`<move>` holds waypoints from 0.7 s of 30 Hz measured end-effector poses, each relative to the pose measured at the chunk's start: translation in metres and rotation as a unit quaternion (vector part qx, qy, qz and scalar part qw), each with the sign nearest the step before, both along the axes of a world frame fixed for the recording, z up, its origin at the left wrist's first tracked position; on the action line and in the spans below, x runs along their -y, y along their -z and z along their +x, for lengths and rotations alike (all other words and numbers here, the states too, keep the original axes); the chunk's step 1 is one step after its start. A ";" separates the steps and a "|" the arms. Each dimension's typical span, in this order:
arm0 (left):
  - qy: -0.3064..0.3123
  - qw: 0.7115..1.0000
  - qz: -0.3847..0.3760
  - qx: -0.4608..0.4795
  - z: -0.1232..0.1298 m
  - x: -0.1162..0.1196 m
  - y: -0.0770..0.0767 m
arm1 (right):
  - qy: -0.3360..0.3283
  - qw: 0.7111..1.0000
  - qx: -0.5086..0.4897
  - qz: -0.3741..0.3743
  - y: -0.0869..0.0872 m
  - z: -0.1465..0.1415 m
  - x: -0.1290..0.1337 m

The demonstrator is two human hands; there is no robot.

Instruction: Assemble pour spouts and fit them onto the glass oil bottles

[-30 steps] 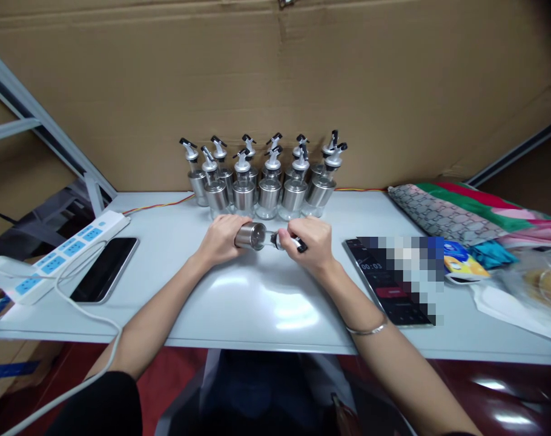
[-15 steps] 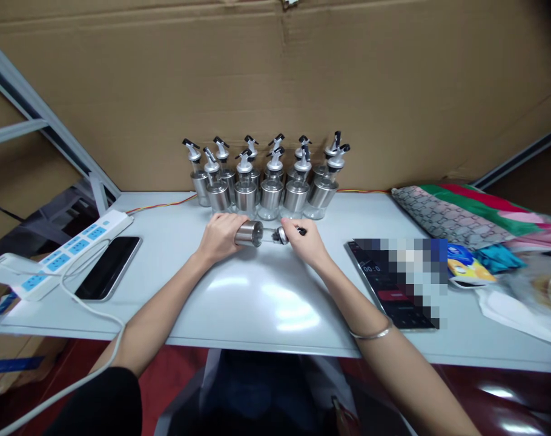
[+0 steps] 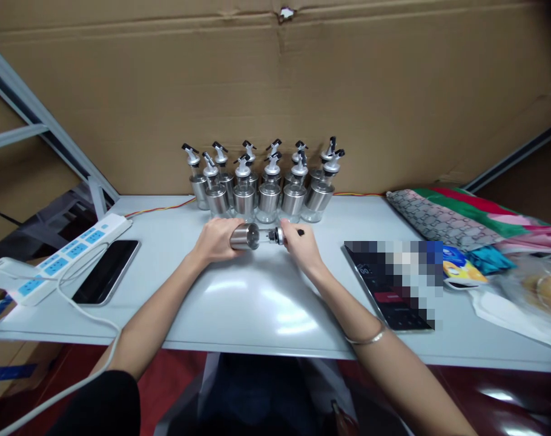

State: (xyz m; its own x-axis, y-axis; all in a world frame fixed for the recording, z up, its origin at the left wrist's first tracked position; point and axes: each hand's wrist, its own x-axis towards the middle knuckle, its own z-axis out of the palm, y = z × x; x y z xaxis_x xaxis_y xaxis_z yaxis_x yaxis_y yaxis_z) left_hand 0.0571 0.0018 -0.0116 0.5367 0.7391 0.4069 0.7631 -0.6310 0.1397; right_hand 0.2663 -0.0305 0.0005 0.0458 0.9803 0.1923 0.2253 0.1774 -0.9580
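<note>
An oil bottle (image 3: 244, 237) with a brushed metal sleeve lies on its side in the air just above the table, its clear glass neck pointing right. Wrapped round the sleeve is my left hand (image 3: 215, 239). My right hand (image 3: 301, 242) grips the silver-and-black pour spout (image 3: 278, 235) at the neck end. The spout's dark stopper shows beside the glass; whether it sits fully in the neck I cannot tell. Behind my hands several like bottles (image 3: 269, 197) stand upright in two rows, each topped with a spout.
The grey table (image 3: 239, 315) backs onto a cardboard wall (image 3: 275, 91). On the left are a white power strip (image 3: 75, 257), a black phone (image 3: 107, 272) and a white cable (image 3: 98, 318). A tablet (image 3: 389, 297), a tissue pack (image 3: 461, 266) and a patterned cloth bag (image 3: 430, 215) lie right.
The view has shifted slightly. More of the dark stopper shows between the bottle neck and my right fingers. Both hands keep their hold on the bottle and spout.
</note>
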 end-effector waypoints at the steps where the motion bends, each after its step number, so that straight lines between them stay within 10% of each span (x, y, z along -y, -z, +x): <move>1: 0.006 1.000 -0.020 0.010 0.000 0.001 -0.002 | 0.020 0.999 0.022 0.039 -0.002 0.000 0.003; 6: 0.007 0.997 -0.072 0.028 0.004 0.005 -0.008 | 0.081 0.936 0.206 0.275 -0.005 0.006 0.009; 10: 0.019 0.994 -0.089 0.063 0.008 0.009 -0.006 | 0.095 0.916 0.227 0.316 -0.009 0.010 0.010; 15: 0.026 0.996 -0.052 0.066 0.011 0.011 -0.002 | -0.052 0.996 -0.022 0.063 -0.014 0.015 0.004; 21: 0.027 0.994 -0.041 0.101 0.009 0.008 0.004 | -0.228 0.944 -0.149 -0.184 -0.014 0.025 -0.005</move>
